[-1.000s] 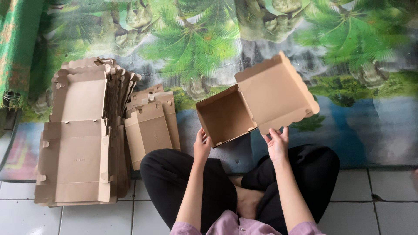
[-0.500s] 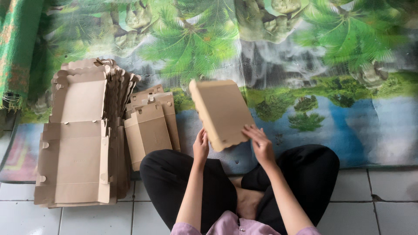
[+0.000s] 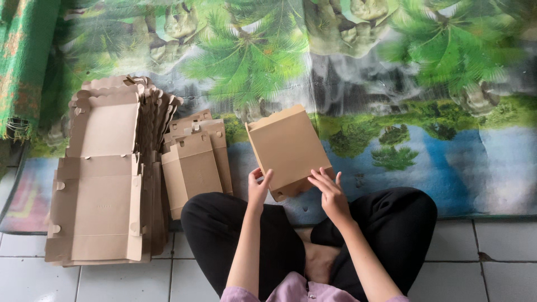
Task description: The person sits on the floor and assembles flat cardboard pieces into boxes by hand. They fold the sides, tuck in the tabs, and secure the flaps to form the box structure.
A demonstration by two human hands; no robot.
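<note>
From the head camera we look down on our own crossed legs in black trousers [image 3: 391,223], seated on a white tiled floor [image 3: 492,268] at the edge of a mat printed with palm trees and water [image 3: 447,145]. Between our hands we hold a closed brown cardboard box [image 3: 288,146], tilted with its flat lid facing us, raised just above our knees and in front of the mat. Our left hand [image 3: 258,187] grips the box's lower left edge, thumb and fingers pinched on the card. Our right hand [image 3: 330,193] rests on the lower right corner with fingers spread over the lid; the underside of the box and whatever the fingertips press there are hidden from us. The hands are apart, each on its own side of the box.

To the left, just beside our knee, lies a small stack of flat box blanks [image 3: 196,162]. Further left sits a taller pile of larger unfolded blanks [image 3: 103,179] with notched edges; how many sheets lie in it we cannot make out. A green cloth [image 3: 25,61] is cut off at the top left corner. Our pink sleeves [image 3: 296,291] are cropped by the lower edge.
</note>
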